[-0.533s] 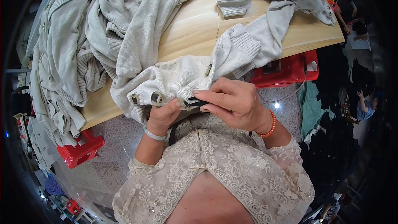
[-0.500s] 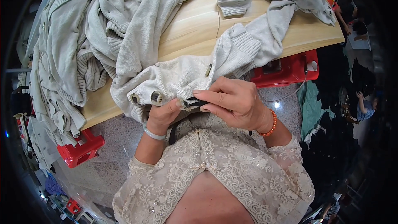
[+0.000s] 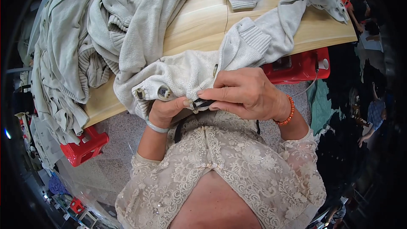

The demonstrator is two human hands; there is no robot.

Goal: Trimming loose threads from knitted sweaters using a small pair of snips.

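A cream knitted cardigan (image 3: 190,70) with large grey buttons (image 3: 163,92) hangs over the near edge of the wooden table (image 3: 199,21). My left hand (image 3: 167,110) pinches the cardigan's buttoned edge from below. My right hand (image 3: 246,93) presses down on the same edge and holds a small dark tool (image 3: 203,103) between thumb and fingers, its tip touching my left thumb. What kind of tool it is cannot be made out. Both hands sit close to my chest, just off the table edge.
More pale grey knitwear (image 3: 85,38) is heaped across the table's left and far side, some draping off the left edge. Red plastic stools (image 3: 82,146) (image 3: 299,65) stand under the table. Another person (image 3: 375,112) is at the far right.
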